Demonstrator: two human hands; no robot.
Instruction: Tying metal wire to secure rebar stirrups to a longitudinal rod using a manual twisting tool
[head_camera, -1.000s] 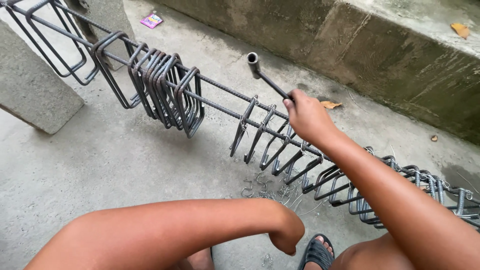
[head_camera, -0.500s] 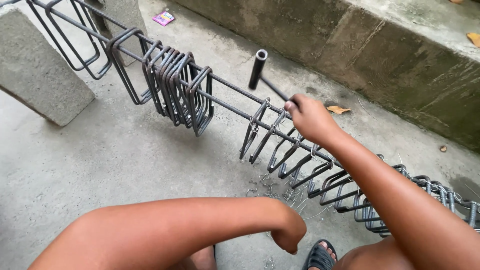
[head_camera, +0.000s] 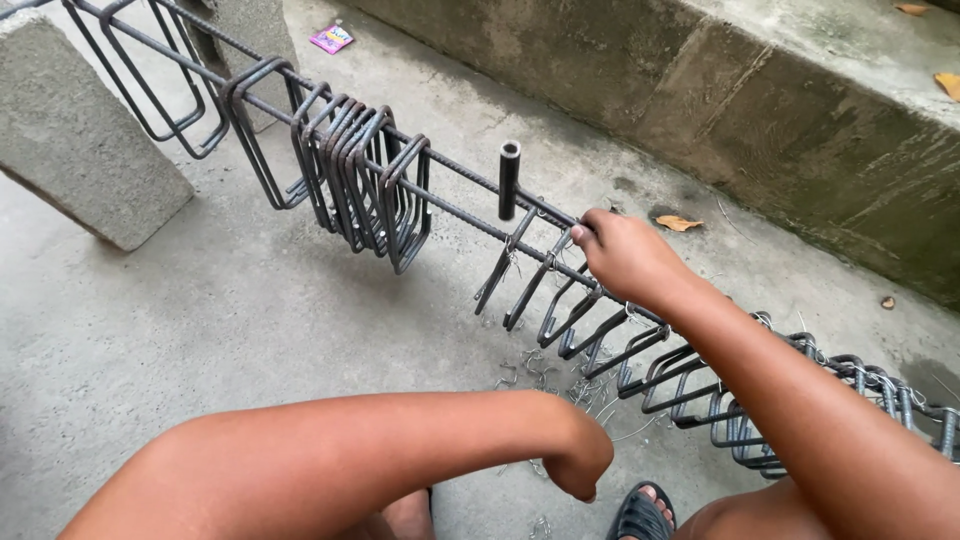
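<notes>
A dark metal tube-handled tying tool is standing upright on the long ribbed rebar, just beside leaning rectangular steel stirrups.

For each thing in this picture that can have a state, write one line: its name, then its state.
Right hand: closed on the tool's handle at the rebar.
Left hand: bent under the forearm, holding nothing visible.
Tool: tube end upright beside the bars.
Bunched stirrups: hanging, pressed together.
Spaced stirrups: leaning, spread along the bars.
</notes>
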